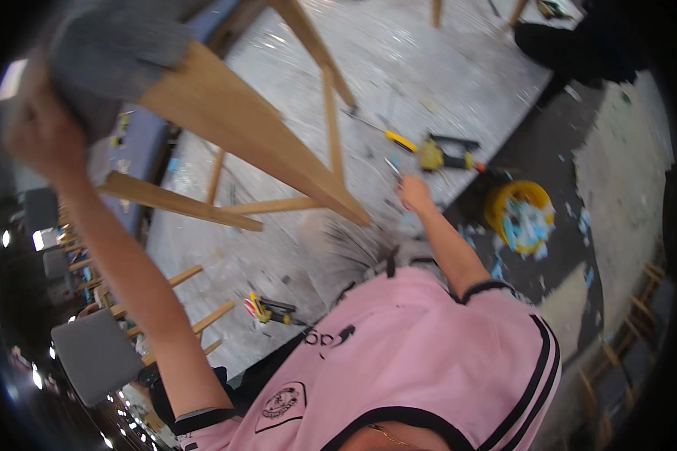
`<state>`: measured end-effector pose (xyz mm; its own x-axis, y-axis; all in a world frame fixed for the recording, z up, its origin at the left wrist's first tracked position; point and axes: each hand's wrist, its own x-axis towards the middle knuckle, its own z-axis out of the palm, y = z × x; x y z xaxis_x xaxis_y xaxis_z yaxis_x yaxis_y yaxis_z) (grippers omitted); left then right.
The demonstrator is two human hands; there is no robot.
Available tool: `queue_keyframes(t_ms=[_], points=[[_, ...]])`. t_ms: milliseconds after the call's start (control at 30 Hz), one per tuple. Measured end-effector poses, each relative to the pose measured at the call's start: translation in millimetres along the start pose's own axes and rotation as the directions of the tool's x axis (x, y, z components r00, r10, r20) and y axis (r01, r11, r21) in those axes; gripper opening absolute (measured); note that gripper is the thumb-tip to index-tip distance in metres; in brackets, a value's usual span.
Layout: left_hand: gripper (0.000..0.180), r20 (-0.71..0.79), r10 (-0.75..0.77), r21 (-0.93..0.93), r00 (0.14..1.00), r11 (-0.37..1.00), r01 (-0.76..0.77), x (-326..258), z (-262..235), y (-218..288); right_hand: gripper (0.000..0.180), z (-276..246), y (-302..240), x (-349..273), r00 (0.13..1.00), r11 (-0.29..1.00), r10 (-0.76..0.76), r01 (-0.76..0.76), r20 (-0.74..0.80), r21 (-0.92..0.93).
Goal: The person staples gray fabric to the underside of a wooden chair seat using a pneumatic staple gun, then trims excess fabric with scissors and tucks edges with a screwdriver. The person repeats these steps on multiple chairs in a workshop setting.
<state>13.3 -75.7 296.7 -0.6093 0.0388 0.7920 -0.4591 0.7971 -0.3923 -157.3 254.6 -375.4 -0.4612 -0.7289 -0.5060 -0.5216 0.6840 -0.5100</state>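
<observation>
Chair frame of pale wood hangs tipped over the plastic-covered floor, its grey padded seat up at the top left where the left hand grips it — the fingers are wrapped on the underside of the seat edge, though blur hides exactly how far they curl. The right hand reaches down past the end of the nearest leg, close to the wood but seemingly not touching it; whether its fingers are loose or pinched on something small I cannot tell.

Just beyond that hand lie a yellow-handled screwdriver and a yellow and black power tool, side by side on the sheeting with open floor around them. Another small yellow and red tool lies nearer the person's body, below the frame's rungs.

To the right, where the sheeting ends and darker bare floor begins, stands a yellow bucket holding crumpled pale blue and white scraps — a few more are scattered about its foot.

At the left edge more grey-seated chairs with wooden legs crowd together, leaving little room on that side.
</observation>
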Motion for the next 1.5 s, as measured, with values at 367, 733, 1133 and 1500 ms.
queue_keyframes(t_ms=[367,733,1133,1500], points=[[0.038,-0.103,-0.148,-0.376,0.984,0.921,0.099,10,6,87,0.047,-28,-7,106,0.933,0.994,0.022,-0.059,-0.359,-0.091],[0.037,0.006,-0.081,-0.307,0.997,0.948,0.079,19,-1,126,0.044,-72,-35,-74,0.984,-0.171,-0.18,-0.033,0.001,0.985],[0.062,0.225,-0.158,-0.122,0.961,0.974,0.189,9,-26,155,0.051,-208,-141,-162,0.834,-0.114,-0.382,0.384,-0.397,0.916],[0.061,0.261,-0.082,-0.159,0.962,0.979,0.127,14,-32,164,0.054,-261,-148,-166,0.695,0.046,-0.587,0.54,-0.415,0.84]])
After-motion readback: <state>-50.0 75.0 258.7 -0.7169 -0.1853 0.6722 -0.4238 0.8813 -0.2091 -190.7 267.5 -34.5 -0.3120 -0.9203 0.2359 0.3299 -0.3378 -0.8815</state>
